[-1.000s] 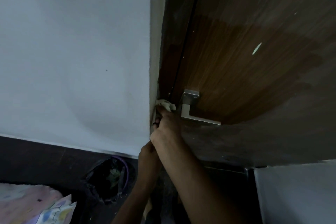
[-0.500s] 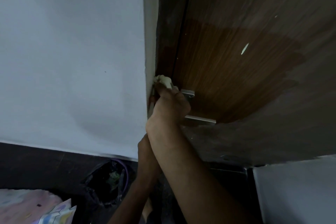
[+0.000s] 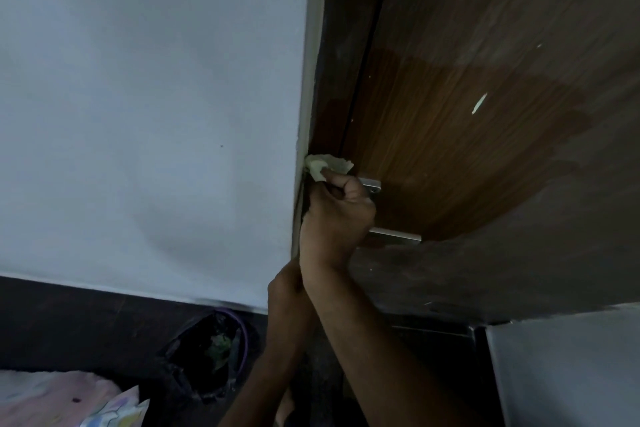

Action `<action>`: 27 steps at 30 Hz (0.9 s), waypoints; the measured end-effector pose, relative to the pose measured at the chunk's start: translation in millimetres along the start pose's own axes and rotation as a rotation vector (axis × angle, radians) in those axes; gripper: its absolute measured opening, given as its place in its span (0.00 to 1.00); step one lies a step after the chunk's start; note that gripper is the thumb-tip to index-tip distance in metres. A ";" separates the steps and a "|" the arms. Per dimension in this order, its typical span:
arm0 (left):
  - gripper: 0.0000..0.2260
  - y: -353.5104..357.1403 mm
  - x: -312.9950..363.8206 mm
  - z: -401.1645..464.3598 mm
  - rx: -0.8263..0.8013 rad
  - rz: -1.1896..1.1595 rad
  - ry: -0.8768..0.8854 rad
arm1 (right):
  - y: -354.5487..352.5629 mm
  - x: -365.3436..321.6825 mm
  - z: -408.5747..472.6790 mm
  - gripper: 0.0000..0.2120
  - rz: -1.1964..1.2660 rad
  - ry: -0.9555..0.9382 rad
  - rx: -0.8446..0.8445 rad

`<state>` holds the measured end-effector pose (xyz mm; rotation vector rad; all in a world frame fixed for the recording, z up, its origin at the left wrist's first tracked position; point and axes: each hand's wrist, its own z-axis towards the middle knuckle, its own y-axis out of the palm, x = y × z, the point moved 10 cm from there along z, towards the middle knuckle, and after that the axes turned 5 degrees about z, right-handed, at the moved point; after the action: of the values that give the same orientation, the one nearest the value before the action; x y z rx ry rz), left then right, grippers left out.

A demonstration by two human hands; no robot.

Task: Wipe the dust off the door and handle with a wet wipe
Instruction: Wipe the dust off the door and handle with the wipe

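Wooden door [image 3: 450, 135] has the right hand [image 3: 337, 218] pinching a wipe [image 3: 323, 166] against its frame edge above the handle [image 3: 394, 237]; the left hand's [image 3: 282, 284] grip is hidden.

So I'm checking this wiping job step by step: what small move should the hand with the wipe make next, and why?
Probably slide the wet wipe further up the door frame. The right hand grips it against the frame just above the handle, and the wood higher up looks dull and dusty, unlike the darker wiped patch on the door.
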<state>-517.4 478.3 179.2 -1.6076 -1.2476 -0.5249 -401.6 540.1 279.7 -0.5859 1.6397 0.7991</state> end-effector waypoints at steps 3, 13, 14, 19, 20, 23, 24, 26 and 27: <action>0.21 2.2 -3.1 3.2 -0.014 -0.006 -0.013 | -6.6 10.7 -3.6 0.09 -0.084 0.036 0.019; 0.23 7.9 -8.0 -1.1 -0.029 0.072 0.126 | -3.3 -40.6 5.0 0.12 0.000 -0.140 -0.105; 0.21 7.4 -13.1 -1.2 -0.043 0.064 0.125 | -11.8 -36.1 5.4 0.11 -0.009 -0.125 -0.116; 0.14 -28.3 -57.6 -4.8 0.052 -0.060 0.025 | -58.7 26.1 -12.6 0.10 -0.215 0.004 -0.154; 0.13 -38.8 -67.6 -8.4 0.082 -0.084 0.003 | -63.7 44.0 -18.4 0.10 -0.248 0.061 -0.177; 0.10 -72.4 -98.7 -20.9 0.171 -0.080 -0.031 | -69.0 88.4 -36.8 0.08 -0.386 0.185 -0.266; 0.09 -85.1 -110.1 -26.1 0.216 -0.056 -0.039 | -62.9 101.2 -45.5 0.07 -0.449 0.215 -0.343; 0.08 -113.3 -134.5 -34.0 0.331 0.020 -0.055 | -37.7 131.5 -69.9 0.05 -0.579 0.309 -0.562; 0.09 -126.6 -148.5 -40.1 0.383 0.057 -0.075 | -23.8 148.1 -85.5 0.06 -0.644 0.356 -0.674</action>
<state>-678.0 370.2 132.2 -1.3424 -1.2657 -0.1754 -469.8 465.6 139.6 -1.7123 1.3232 0.7693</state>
